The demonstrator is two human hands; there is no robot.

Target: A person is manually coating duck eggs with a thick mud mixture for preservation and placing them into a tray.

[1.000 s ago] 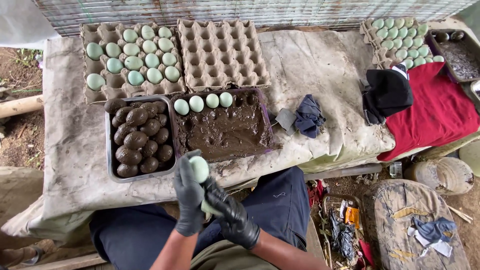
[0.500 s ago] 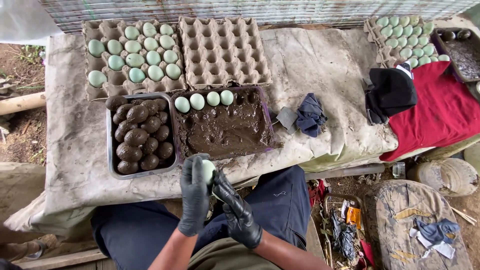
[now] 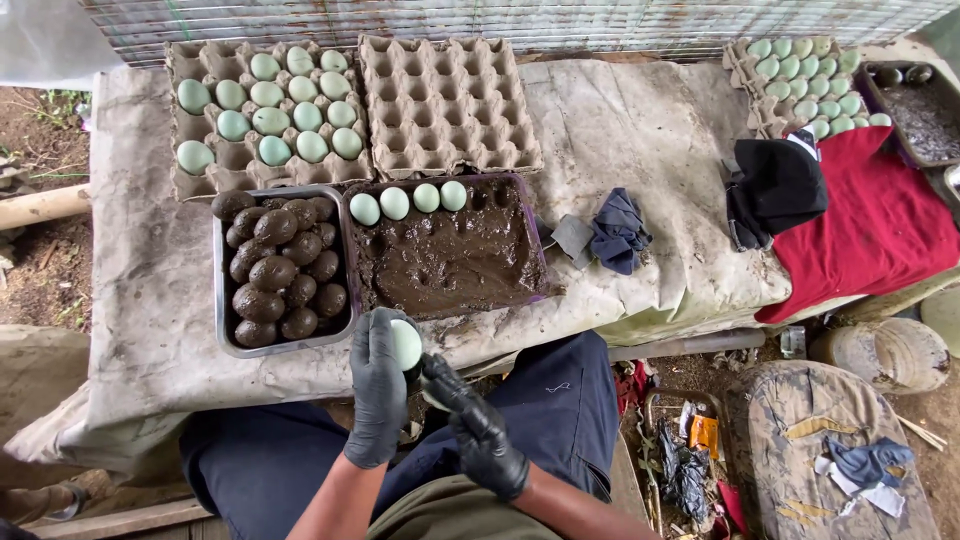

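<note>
On the counter [image 3: 150,290], a metal tray of mud-coated eggs [image 3: 278,268] sits beside a mud tray [image 3: 450,255]. Below it, the gloved left hand [image 3: 378,390] has its grip closed around a pale green egg [image 3: 405,343]; the right hand [image 3: 478,430] pinches something I cannot make out

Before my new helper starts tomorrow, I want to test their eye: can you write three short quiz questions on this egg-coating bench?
1. True or false: the left hand holds a pale green egg.
2. How many clean eggs lie in the mud tray?
3. Which holds the mud-coated eggs: A) metal tray, B) empty carton, C) red cloth?

Key: 1 true; 2 four; 3 A.
</note>
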